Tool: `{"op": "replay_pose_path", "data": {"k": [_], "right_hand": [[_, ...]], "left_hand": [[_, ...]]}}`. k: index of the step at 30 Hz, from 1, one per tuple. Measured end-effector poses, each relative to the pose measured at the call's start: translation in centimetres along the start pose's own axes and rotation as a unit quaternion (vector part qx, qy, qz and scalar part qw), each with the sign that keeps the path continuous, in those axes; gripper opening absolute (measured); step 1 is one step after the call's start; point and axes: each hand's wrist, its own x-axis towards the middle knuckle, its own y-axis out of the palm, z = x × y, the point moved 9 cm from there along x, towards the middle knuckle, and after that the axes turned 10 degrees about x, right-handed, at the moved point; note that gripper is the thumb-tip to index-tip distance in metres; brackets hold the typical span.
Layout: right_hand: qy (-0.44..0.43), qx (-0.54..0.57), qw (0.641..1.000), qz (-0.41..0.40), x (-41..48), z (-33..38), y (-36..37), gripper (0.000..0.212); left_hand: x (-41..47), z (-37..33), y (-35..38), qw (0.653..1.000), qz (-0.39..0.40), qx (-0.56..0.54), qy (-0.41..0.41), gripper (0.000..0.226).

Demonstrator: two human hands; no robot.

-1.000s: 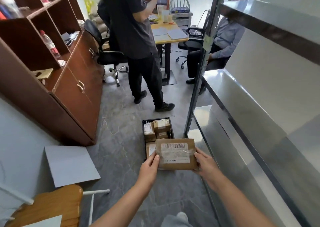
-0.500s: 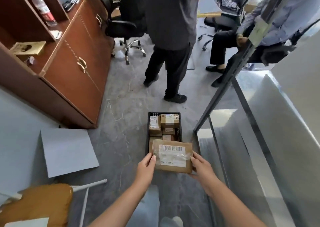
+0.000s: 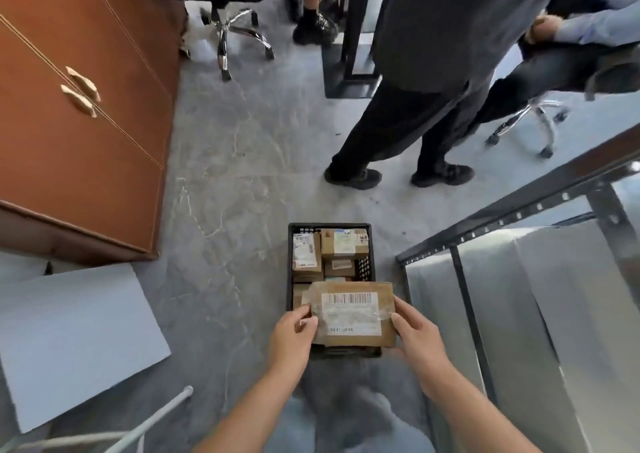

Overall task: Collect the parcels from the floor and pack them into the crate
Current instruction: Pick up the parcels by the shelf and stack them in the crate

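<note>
Both hands, left hand (image 3: 294,335) and right hand (image 3: 417,336), clamp the flat brown labelled cardboard parcel (image 3: 351,314) above the nearly full black plastic crate (image 3: 329,226), where it may perch and slide off.

the crate (image 3: 294,279) sits on the floor (image 3: 225,182) straight ahead of me, with small parcels (image 3: 341,243) packed in its far end. i hold a parcel (image 3: 353,314) over its near end, my left hand (image 3: 292,336) on the parcel's left edge and my right hand (image 3: 420,338) on its right edge. a cabinet (image 3: 79,134) stands to the far left, and a flat board (image 3: 69,335) lies on the floor in front of it, left of the crate. a shelving rack (image 3: 519,279) stands just right of the crate. beyond the crate a person (image 3: 415,106) stands, a desk leg (image 3: 356,30) behind them and office chairs (image 3: 239,37) further back.
</note>
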Motion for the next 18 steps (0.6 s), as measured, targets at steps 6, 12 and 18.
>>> {"op": "replay_pose_path", "data": {"k": [6, 12, 18], "right_hand": [[0.038, -0.032, 0.998, -0.041, 10.9, -3.2, -0.7, 0.030], [0.095, -0.189, 0.977, -0.006, 22.3, -7.8, 0.2, 0.034], [0.029, -0.291, 0.956, 0.030, 33.3, -10.6, 2.9, 0.020]], "left_hand": [[9.9, 2.7, 5.5, 0.999, -0.008, -0.013, -0.040, 0.028], [19.6, 6.1, 11.4, 0.995, 0.052, -0.041, -0.080, 0.045], [27.6, 8.8, 16.1, 0.993, 0.071, -0.020, -0.087, 0.067]]}}
